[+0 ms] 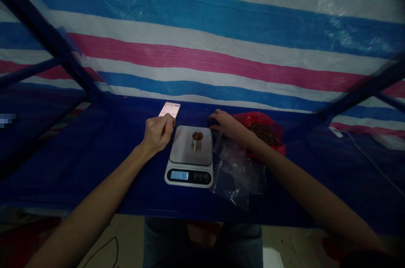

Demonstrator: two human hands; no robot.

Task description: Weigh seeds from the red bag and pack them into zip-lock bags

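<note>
A white kitchen scale with a steel top stands on the blue table, its lit display reading 9.6. On its plate sits a small round cup with brown bits inside. Left of the scale, my left hand is closed in a fist, covering the lower end of a lit phone; whatever may be inside the fist is hidden. My right hand lies beyond the scale's far right corner, fingers loosely bent and apart, with nothing visible in them. Clear plastic bags lie below that hand, right of the scale.
A red plastic bag holding dark brown pieces lies partly behind my right forearm. Dark blue frame poles rise at both sides before a striped sheet. A white cable runs along the right side.
</note>
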